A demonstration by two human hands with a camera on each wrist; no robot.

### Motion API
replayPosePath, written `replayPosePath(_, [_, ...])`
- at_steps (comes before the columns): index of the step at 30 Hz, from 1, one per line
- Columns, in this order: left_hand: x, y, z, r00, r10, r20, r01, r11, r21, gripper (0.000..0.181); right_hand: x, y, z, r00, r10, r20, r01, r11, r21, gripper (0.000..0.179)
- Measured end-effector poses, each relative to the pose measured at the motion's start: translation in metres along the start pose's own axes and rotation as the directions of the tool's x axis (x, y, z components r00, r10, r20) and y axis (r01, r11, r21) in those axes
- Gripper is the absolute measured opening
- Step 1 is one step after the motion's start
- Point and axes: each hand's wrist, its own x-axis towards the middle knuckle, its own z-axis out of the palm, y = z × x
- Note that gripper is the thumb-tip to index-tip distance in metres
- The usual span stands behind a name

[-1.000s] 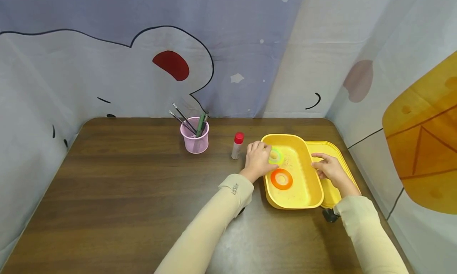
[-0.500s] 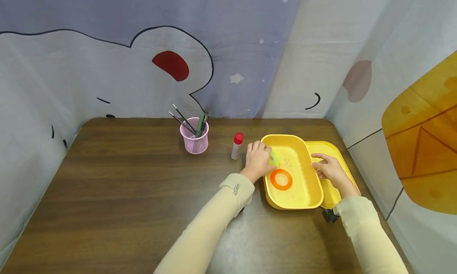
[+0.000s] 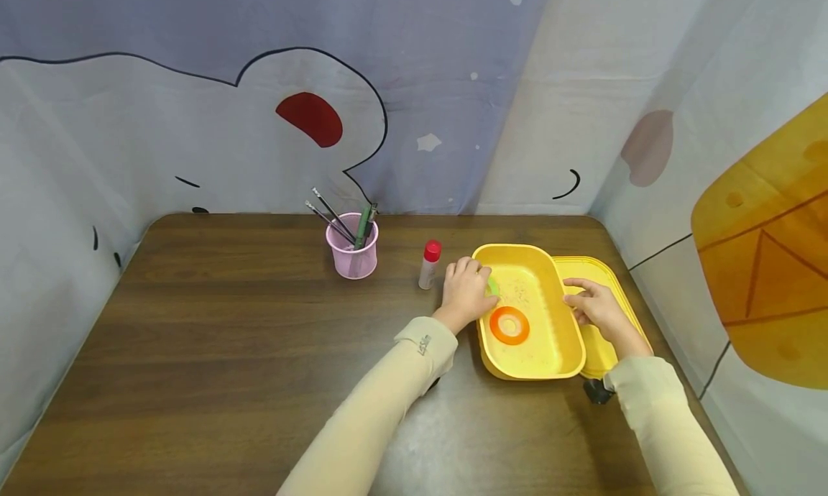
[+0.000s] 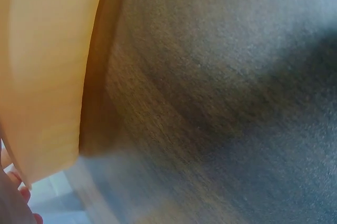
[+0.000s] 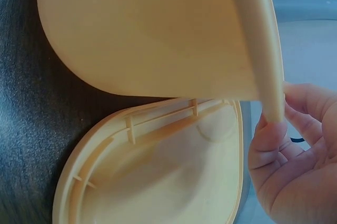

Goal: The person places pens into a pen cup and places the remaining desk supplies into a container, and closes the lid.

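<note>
A yellow plastic box (image 3: 550,338) stands at the right of the table, partly over its yellow lid (image 3: 604,348). Inside lies an orange ring (image 3: 497,325) that looks like a roll of tape. My left hand (image 3: 464,291) reaches over the left rim, thumb and fingers about a similar green ring (image 3: 494,286), mostly hidden by the hand. In the left wrist view only fingertips (image 4: 25,193) show past the box wall (image 4: 47,76). My right hand (image 3: 598,309) pinches the right rim (image 5: 273,109) between thumb and fingers.
Left of the box stands a red-capped glue stick (image 3: 428,266). Further left, a pink cup (image 3: 356,262) holds pencils and pens. A printed cloth (image 3: 420,86) hangs along the table's back edge and right side.
The green ring has shifted left under my left hand, so less of it shows. My left thumb has drawn in slightly. The right hand and box stay nearly still.
</note>
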Motion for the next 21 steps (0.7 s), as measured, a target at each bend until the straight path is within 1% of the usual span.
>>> replayPosePath(8, [-0.0003, -0.0009, 0.0008, 1.0, 0.019, -0.009, -0.019, 1.0, 0.007, 0.047, 0.0005, 0.0012, -0.0011, 1.0, -0.006, 0.0, 0.006, 1.0, -0.001, 0.047])
replayPosePath(15, [0.0007, -0.0017, 0.0016, 0.999, 0.036, 0.014, -0.036, 0.999, 0.013, 0.042, 0.0, 0.0002, -0.0016, 1.0, -0.003, 0.0, 0.003, 1.0, -0.008, 0.047])
replayPosePath(21, [0.0002, -0.0024, 0.0004, 0.997, 0.067, 0.032, -0.068, 0.997, 0.034, 0.037, 0.0, 0.0003, -0.0014, 1.0, -0.006, -0.003, 0.006, 1.0, -0.009, 0.047])
